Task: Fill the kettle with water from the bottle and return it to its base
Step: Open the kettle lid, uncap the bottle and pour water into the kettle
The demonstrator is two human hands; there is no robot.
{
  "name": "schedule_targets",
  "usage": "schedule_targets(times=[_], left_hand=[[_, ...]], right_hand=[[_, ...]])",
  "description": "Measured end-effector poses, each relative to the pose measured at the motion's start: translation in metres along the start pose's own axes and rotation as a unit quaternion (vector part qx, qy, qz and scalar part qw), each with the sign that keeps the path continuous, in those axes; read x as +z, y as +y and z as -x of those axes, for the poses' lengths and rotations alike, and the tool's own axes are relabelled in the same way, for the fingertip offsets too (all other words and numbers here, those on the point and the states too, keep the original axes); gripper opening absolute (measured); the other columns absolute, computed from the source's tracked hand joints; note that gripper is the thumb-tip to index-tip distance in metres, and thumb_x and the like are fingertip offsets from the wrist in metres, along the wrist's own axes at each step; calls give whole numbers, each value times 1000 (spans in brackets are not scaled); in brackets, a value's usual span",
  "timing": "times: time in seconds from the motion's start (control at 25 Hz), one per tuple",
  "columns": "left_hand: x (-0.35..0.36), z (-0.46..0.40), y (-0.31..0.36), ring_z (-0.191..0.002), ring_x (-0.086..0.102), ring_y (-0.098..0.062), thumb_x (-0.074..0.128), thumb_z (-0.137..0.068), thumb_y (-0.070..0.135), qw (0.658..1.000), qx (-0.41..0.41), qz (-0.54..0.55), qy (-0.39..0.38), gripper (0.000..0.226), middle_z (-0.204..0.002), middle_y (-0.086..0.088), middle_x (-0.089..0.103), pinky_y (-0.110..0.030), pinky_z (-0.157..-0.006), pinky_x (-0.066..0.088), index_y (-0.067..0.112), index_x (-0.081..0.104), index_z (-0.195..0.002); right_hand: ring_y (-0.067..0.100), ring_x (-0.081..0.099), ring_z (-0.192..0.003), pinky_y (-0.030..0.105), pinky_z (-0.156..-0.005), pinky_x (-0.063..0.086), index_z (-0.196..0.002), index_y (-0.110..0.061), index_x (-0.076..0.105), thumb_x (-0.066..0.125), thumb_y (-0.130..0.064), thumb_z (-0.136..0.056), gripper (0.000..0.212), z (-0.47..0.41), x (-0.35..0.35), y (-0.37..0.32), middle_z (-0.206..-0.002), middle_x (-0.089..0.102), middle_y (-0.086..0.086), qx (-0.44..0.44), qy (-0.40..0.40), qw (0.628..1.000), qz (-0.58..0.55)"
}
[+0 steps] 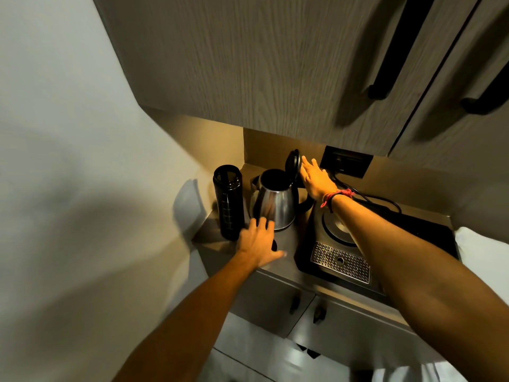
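Observation:
A steel kettle (275,205) stands on the counter, off its base, with its black lid (292,162) flipped up. A dark bottle (228,201) without a cap stands upright just left of it. The round kettle base (334,228) sits on a black tray to the right, partly under my right forearm. My left hand (259,244) lies flat on the counter in front of the kettle, fingers spread, over a small dark object. My right hand (315,179) is flat with fingers extended, right beside the raised lid.
The black tray (429,238) holds a perforated metal drip grate (340,261). A wall socket (345,161) with a cord sits behind it. An overhead cabinet (275,64) hangs low above the counter. Cabinet doors with handles are below. A wall closes the left side.

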State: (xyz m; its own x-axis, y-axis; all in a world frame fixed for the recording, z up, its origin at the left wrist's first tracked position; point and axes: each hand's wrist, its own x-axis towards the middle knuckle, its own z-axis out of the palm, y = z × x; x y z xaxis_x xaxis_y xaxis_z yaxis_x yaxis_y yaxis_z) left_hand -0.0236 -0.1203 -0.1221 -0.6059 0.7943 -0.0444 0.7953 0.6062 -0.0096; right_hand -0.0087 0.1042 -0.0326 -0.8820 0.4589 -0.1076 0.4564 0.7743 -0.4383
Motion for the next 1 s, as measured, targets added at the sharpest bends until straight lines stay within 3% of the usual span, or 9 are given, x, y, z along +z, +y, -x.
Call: schedule_targets(times=[0.16, 0.28, 0.4, 0.52, 0.6, 0.8, 0.92, 1.0], left_hand=[[-66, -17, -24, -107, 50, -28, 51, -80, 67, 959, 57, -1, 279, 73, -120, -10, 54, -45, -86, 38, 11, 51, -126], [-107, -24, -60, -110, 46, -24, 54, -74, 74, 920, -56, 60, 384, 77, -121, -6, 52, -46, -89, 37, 15, 49, -124], [-103, -14, -97, -121, 47, -24, 66, -63, 78, 906, -173, 175, 346, 95, -133, -6, 51, -46, -95, 42, 17, 42, -133], [-78, -6, -117, -132, 47, -28, 90, -56, 58, 877, -184, 415, 160, 110, -142, -6, 50, -49, -107, 42, 20, 35, -143], [-62, -4, -115, -126, 54, -29, 96, -54, 44, 852, -179, 483, 93, 105, -135, -6, 58, -49, -105, 46, 21, 39, -140], [-45, -13, -95, -113, 63, -26, 96, -58, 26, 791, -226, 540, 177, 78, -119, -4, 69, -32, -92, 50, 19, 58, -126], [-43, -14, -90, -106, 65, -22, 93, -60, 26, 800, -212, 526, 198, 70, -112, 0, 71, -41, -93, 55, 21, 62, -123], [-50, -15, -87, -98, 66, -18, 90, -59, 31, 815, -200, 500, 215, 65, -105, 3, 70, -35, -84, 57, 23, 62, -117]], right_hand=[[32, 0, -153, 60, -120, 6, -157, -18, 10, 26, -16, -105, 54, 0, 4, 1, -166, 4, 1, -17, 0, 1000, 11], [33, -1, -153, 61, -119, 5, -157, -21, 6, 32, -10, -103, 61, 4, 6, -1, -166, 3, 1, -30, 5, 1000, 5], [29, -2, -153, 57, -122, 4, -156, -20, 5, 23, -23, -106, 54, 6, 4, -5, -166, 2, 0, -16, 19, 999, -24], [27, -2, -154, 53, -124, 3, -156, -18, 5, 17, -31, -106, 53, 8, -1, -6, -166, 1, 1, -2, 27, 1000, -9], [27, -3, -153, 53, -124, 4, -156, -18, 6, 17, -30, -106, 53, 8, -1, -7, -166, 0, 1, -3, 22, 1000, 5], [30, -1, -153, 55, -123, 7, -156, -17, 9, 23, -24, -105, 54, 8, -1, -7, -166, 1, 3, 3, 33, 999, 21], [31, -2, -153, 56, -123, 9, -156, -16, 9, 29, -19, -104, 56, 8, -1, -6, -166, -1, 4, 10, 34, 998, 43], [30, -2, -153, 55, -123, 8, -156, -16, 10, 25, -25, -105, 54, 8, -2, -6, -166, -1, 4, 19, 36, 999, 34]])
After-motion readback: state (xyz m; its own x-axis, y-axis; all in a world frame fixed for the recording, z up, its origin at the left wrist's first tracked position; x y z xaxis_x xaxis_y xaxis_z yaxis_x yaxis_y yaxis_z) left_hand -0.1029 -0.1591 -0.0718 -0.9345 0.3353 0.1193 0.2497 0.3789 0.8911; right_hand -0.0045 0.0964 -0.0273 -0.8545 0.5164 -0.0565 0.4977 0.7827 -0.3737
